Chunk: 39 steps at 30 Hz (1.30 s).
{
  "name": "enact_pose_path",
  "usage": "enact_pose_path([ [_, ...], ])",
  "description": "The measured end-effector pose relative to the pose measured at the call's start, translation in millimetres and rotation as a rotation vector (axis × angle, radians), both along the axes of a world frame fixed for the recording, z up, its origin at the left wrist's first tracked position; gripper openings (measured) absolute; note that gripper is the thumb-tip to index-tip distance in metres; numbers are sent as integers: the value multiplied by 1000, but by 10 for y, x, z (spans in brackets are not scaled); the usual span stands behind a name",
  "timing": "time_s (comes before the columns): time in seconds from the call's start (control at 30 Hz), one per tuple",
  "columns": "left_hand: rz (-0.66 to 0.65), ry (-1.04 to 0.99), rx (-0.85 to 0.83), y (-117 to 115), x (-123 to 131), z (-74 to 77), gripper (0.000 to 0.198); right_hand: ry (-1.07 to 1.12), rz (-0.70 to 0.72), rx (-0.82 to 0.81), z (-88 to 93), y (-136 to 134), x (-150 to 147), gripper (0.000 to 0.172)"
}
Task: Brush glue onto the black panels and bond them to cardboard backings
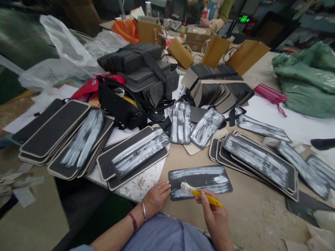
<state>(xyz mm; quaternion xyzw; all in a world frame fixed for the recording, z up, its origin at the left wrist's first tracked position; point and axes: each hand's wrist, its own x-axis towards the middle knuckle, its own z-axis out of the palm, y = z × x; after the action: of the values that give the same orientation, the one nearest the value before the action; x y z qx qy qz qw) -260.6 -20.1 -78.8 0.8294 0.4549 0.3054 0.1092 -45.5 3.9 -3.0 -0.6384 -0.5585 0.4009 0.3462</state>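
Observation:
In my right hand (215,217) is a brush with a yellow handle (208,197), gripped between thumb and fingers. Its white-coated bristles (187,188) rest over a black rectangular panel (201,176) with rounded corners. White glue-like streaks run along the panel's upper and lower parts and its right end; dark surface shows between them. My left hand (157,197) lies with fingers stretched out at the panel's left edge, the fingertips touching or almost touching it. Beyond the panel, two streaked black pieces (180,122) lie side by side.
Streaked panels top the stacks at right (258,160), centre left (141,153) and left (83,139). Bundled black pieces (214,87) stand behind, near tan bags (216,50). A black bag (121,103), pink pouch (270,93) and green sack (309,80) surround them. Another person's hand (205,23) shows far back.

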Motion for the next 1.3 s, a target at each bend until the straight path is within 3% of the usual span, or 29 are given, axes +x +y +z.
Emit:
enact_pose_path([
  [0.1,-6,24,-21,2,3,32,29,100,40,25,-49,58,-217,34],
  [0.2,5,46,-16,1,-4,57,30,52,-12,33,-161,137,-182,37],
  [0.37,25,32,9,11,33,118,31,-230,-241,97,-135,122,260,43],
  [0.47,65,27,-44,36,104,169,21,-193,-213,88,-72,76,345,41],
  [0.57,83,61,-75,63,165,179,12,-119,-207,54,-131,149,484,41],
  [0.7,93,94,-10,66,198,128,15,-241,-478,41,-239,318,996,52],
  [0.77,114,106,-12,51,216,110,14,-311,-548,40,-231,359,1195,54],
  [0.87,196,102,-119,27,273,105,13,-283,-527,48,-175,416,1210,53],
  [0.97,311,73,-253,13,347,106,10,-91,-472,34,-162,534,1075,53],
  [1.1,450,33,-395,-6,409,87,4,-43,-543,3,-205,631,1184,56],
  [1.2,545,-9,-455,-27,443,55,9,-84,-584,17,-182,528,1394,55],
  [1.3,651,-70,-527,-34,505,33,21,-82,-539,-48,-145,360,1481,53],
])
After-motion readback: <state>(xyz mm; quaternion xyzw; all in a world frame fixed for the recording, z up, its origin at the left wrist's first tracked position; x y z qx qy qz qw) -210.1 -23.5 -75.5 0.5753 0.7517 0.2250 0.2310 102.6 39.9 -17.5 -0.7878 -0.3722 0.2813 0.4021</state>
